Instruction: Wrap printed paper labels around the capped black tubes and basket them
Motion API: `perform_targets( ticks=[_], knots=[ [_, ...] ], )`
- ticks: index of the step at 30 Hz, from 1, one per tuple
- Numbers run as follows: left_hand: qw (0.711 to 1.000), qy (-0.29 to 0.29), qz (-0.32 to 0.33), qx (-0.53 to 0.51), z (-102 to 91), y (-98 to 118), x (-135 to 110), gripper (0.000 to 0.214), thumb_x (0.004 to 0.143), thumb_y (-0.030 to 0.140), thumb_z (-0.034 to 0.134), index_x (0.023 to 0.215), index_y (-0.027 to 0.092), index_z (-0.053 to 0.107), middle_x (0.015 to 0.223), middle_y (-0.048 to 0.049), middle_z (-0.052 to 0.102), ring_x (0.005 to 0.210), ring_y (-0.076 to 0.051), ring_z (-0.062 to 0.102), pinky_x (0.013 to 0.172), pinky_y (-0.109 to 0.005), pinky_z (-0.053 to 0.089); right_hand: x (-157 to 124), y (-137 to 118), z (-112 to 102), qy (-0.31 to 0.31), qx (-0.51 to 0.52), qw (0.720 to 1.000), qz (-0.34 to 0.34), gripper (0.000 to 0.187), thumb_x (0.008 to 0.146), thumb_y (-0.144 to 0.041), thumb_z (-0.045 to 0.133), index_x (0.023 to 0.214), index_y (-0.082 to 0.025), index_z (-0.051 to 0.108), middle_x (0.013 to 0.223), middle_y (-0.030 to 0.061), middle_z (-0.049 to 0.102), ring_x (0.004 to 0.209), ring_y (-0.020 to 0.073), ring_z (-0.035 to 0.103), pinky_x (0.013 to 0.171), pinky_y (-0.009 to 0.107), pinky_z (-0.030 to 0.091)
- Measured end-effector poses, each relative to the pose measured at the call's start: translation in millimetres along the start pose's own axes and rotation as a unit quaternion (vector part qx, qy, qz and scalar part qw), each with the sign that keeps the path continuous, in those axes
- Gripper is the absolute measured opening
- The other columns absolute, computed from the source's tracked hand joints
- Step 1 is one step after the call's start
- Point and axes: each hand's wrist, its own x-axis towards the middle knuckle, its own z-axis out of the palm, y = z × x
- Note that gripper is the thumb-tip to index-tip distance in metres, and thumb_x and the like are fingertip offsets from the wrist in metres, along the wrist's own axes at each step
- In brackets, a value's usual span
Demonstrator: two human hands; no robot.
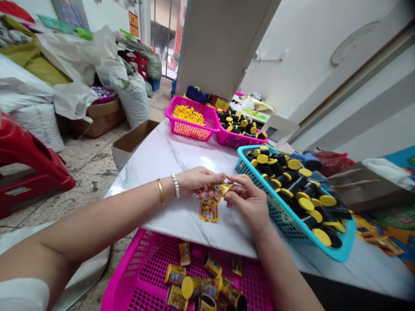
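Above the marbled white table (155, 172), my left hand (197, 180) and my right hand (249, 199) meet, fingers pinching a small yellow printed label (221, 188) between them. Just beneath, more yellow labels (209, 211) with colourful print lie on the tabletop. To the right of my right hand stands a turquoise basket (275, 216) heaped with black cylinders (293, 185) that have yellow caps. Below the table edge, a magenta basket (142, 268) holds several cylinders wrapped in yellow printed labels (192, 287).
At the table's far end are a pink basket of small yellow parts (189, 115) and another pink basket (240, 139) of black cylinders. A tape dispenser (197, 94) stands behind. On the floor at left are a cardboard box (129, 147), white sacks (132, 99) and a red stool (32, 164).
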Motion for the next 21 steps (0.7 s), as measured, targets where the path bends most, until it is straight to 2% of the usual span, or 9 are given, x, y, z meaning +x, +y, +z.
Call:
perform_targets(
  ticks=[4, 9, 11, 12, 14, 16, 17, 19, 21],
  knots=[
    [1.000, -0.018, 0.013, -0.016, -1.5, -2, 0, 0.050, 0.078, 0.060, 0.063, 0.092, 0.011, 0.065, 0.060, -0.0031, 0.063, 0.041, -0.008, 0.049, 0.040, -0.022, 0.033, 4, 0, -2, -0.006, -0.023, 1.000, -0.012, 0.029, 0.076, -0.024, 0.074, 0.105, -0.028, 0.072, 0.114, 0.0051, 0.054, 0.077, 0.0140, 0.063, 0.060, 0.030, 0.061],
    [0.998, -0.049, 0.004, 0.030, -1.3, 3, -3, 0.056, 0.080, 0.066, 0.055, 0.092, 0.012, 0.063, 0.063, -0.0052, 0.065, 0.042, -0.009, 0.050, 0.043, -0.023, 0.036, -1, -7, -3, -0.015, -0.036, 0.999, -0.010, 0.025, 0.078, -0.024, 0.072, 0.103, -0.025, 0.070, 0.111, 0.0057, 0.055, 0.083, 0.0178, 0.063, 0.062, 0.032, 0.060],
    [0.995, -0.010, 0.005, 0.097, -3.6, 8, -5, 0.060, 0.080, 0.070, 0.050, 0.095, 0.013, 0.062, 0.062, -0.0056, 0.065, 0.040, -0.009, 0.048, 0.044, -0.024, 0.036, -13, -18, -4, -0.025, -0.064, 0.998, -0.002, 0.020, 0.081, -0.021, 0.068, 0.101, -0.025, 0.069, 0.108, 0.0066, 0.056, 0.088, 0.0198, 0.063, 0.064, 0.032, 0.060],
    [0.988, 0.035, 0.020, 0.151, -5.7, 9, -5, 0.059, 0.079, 0.069, 0.052, 0.096, 0.013, 0.062, 0.062, -0.0054, 0.065, 0.040, -0.010, 0.048, 0.045, -0.025, 0.036, -22, -25, -5, -0.038, -0.084, 0.996, 0.000, 0.020, 0.082, -0.020, 0.066, 0.101, -0.026, 0.069, 0.107, 0.0071, 0.057, 0.090, 0.0208, 0.063, 0.067, 0.034, 0.059],
    [0.943, 0.152, 0.088, 0.284, -10.7, 11, -4, 0.046, 0.077, 0.058, 0.063, 0.091, 0.015, 0.065, 0.062, -0.0042, 0.064, 0.046, -0.012, 0.050, 0.049, -0.026, 0.036, -42, -39, -6, -0.094, -0.126, 0.988, 0.006, 0.021, 0.082, -0.016, 0.064, 0.100, -0.027, 0.068, 0.105, 0.0076, 0.060, 0.094, 0.0220, 0.063, 0.074, 0.035, 0.058],
    [0.870, 0.231, 0.165, 0.402, -14.6, 9, -2, 0.026, 0.075, 0.042, 0.070, 0.079, 0.016, 0.067, 0.063, -0.0034, 0.062, 0.056, -0.013, 0.052, 0.056, -0.027, 0.036, -62, -51, -7, -0.191, -0.155, 0.969, 0.020, 0.026, 0.079, -0.013, 0.066, 0.100, -0.027, 0.068, 0.101, 0.0072, 0.063, 0.091, 0.0213, 0.064, 0.077, 0.034, 0.057],
    [0.841, 0.242, 0.188, 0.445, -15.2, 6, 0, 0.019, 0.074, 0.035, 0.070, 0.075, 0.017, 0.068, 0.065, -0.0035, 0.062, 0.060, -0.014, 0.053, 0.059, -0.027, 0.037, -70, -54, -6, -0.238, -0.165, 0.957, 0.026, 0.029, 0.077, -0.014, 0.068, 0.102, -0.027, 0.068, 0.101, 0.0073, 0.065, 0.088, 0.0208, 0.065, 0.076, 0.033, 0.057],
    [0.816, 0.220, 0.189, 0.500, -13.3, -1, 4, 0.010, 0.073, 0.028, 0.069, 0.075, 0.018, 0.071, 0.072, -0.0043, 0.062, 0.066, -0.015, 0.053, 0.062, -0.028, 0.036, -79, -56, -6, -0.290, -0.188, 0.938, 0.030, 0.035, 0.074, -0.017, 0.073, 0.107, -0.026, 0.068, 0.103, 0.0083, 0.066, 0.084, 0.0201, 0.067, 0.071, 0.030, 0.057],
    [0.809, 0.188, 0.156, 0.534, -8.1, -9, 8, 0.008, 0.074, 0.025, 0.067, 0.076, 0.019, 0.072, 0.078, -0.0049, 0.063, 0.068, -0.016, 0.053, 0.062, -0.028, 0.036, -79, -53, -6, -0.265, -0.221, 0.939, 0.009, 0.033, 0.076, -0.019, 0.073, 0.108, -0.025, 0.068, 0.101, 0.0088, 0.068, 0.081, 0.0197, 0.068, 0.068, 0.029, 0.057]
  ],
)
